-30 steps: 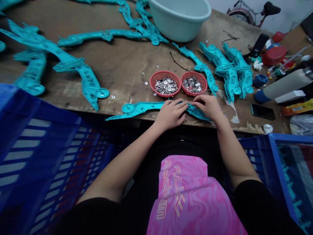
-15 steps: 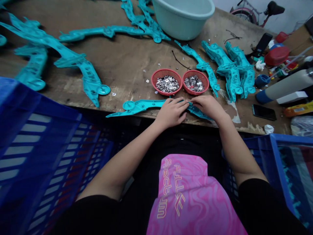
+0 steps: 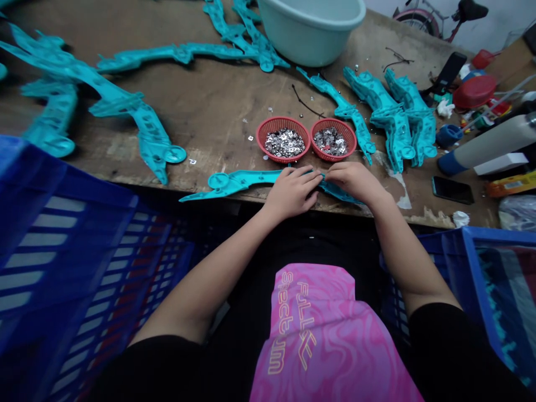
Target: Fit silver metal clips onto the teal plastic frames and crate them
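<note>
One teal plastic piece (image 3: 247, 181) lies along the near edge of the wooden workbench (image 3: 209, 106), with at least six more teal pieces (image 3: 142, 125) scattered beyond it. The left hand (image 3: 291, 192) and right hand (image 3: 354, 183) rest side by side on its far end, fingers held together and curled down, tips almost meeting; cannot tell if they pinch it. Two red baskets (image 3: 283, 119) sit just beyond the hands, each heaped with small silver metal pieces (image 3: 285, 143); one pale green basin (image 3: 310, 39) stands farther back, and two blue crates (image 3: 71, 234) flank the person.
</note>
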A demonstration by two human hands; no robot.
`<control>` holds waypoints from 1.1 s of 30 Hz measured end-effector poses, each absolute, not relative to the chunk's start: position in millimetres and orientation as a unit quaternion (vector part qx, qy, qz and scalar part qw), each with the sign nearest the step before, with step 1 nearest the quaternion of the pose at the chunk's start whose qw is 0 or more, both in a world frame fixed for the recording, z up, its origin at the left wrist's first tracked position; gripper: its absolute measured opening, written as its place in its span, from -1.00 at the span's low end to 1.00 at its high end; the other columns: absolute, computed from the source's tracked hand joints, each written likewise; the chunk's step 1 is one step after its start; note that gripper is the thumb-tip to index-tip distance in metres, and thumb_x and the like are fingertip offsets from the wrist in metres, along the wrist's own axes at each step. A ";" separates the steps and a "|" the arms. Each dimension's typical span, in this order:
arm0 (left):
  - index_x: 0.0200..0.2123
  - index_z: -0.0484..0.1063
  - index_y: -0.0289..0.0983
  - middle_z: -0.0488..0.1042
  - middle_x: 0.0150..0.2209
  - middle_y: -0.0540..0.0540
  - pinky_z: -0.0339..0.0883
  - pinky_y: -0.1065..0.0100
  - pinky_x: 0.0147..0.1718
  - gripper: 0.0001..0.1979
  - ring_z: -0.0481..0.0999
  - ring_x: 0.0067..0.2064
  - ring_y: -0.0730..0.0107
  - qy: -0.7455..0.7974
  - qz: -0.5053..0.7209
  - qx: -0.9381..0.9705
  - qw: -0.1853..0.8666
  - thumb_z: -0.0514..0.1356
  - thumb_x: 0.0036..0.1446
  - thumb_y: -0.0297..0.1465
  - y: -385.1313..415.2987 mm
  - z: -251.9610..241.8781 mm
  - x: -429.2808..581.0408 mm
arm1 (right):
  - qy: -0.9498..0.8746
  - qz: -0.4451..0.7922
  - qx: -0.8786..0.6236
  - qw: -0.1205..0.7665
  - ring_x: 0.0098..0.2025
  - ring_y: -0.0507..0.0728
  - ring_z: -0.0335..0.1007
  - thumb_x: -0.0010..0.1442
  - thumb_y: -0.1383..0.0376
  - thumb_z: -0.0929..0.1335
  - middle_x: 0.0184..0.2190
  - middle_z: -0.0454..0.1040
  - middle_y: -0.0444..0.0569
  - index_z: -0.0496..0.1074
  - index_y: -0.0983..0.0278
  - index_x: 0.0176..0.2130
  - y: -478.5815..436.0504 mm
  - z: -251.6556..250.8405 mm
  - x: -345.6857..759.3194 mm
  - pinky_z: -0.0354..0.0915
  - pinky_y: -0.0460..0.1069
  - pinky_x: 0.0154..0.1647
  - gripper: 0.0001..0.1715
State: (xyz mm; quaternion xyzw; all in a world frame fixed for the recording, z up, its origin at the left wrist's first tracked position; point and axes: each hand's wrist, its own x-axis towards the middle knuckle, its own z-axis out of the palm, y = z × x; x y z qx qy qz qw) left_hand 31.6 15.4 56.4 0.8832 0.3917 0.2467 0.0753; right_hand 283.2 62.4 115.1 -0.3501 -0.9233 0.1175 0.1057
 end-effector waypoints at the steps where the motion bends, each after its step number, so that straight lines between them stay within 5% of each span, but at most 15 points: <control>1: 0.46 0.49 -0.21 0.52 0.45 -0.26 0.30 -0.22 0.34 -0.48 0.44 0.51 -0.15 0.392 0.247 0.883 0.074 0.14 0.53 -0.29 15.5 56.1 31.7 | -0.923 0.118 -0.351 0.105 -0.05 0.24 0.64 0.50 0.39 0.36 -0.05 0.74 0.14 0.78 0.25 -0.04 63.1 114.4 283.4 0.41 0.06 0.00 -0.66; 23: 0.46 0.51 -0.18 0.53 0.44 -0.25 0.31 -0.23 0.33 -0.48 0.44 0.51 -0.16 0.393 0.245 0.883 0.076 0.15 0.53 -0.27 15.8 56.4 31.4 | -0.896 0.233 -0.323 0.195 -0.03 0.23 0.66 0.44 0.29 0.42 -0.02 0.73 0.08 0.80 0.16 -0.05 75.6 104.1 292.1 0.54 0.13 0.12 -0.71; 27: 0.44 0.52 -0.21 0.54 0.43 -0.26 0.33 -0.21 0.31 -0.50 0.45 0.51 -0.16 0.394 0.249 0.882 0.073 0.13 0.55 -0.26 15.5 57.7 31.2 | -0.837 0.178 -0.440 0.273 0.17 0.30 0.62 0.49 0.30 0.37 0.14 0.70 0.13 0.73 0.15 0.19 55.5 109.5 325.2 0.49 0.22 0.28 -0.58; 33: 0.43 0.52 -0.21 0.53 0.44 -0.26 0.32 -0.22 0.33 -0.49 0.45 0.51 -0.16 0.392 0.246 0.882 0.082 0.13 0.54 -0.26 15.1 58.2 31.4 | -0.753 0.103 -0.613 0.214 -0.02 0.38 0.61 0.35 0.23 0.48 -0.06 0.71 0.18 0.77 0.25 -0.06 21.4 74.7 389.8 0.49 0.28 0.13 -0.74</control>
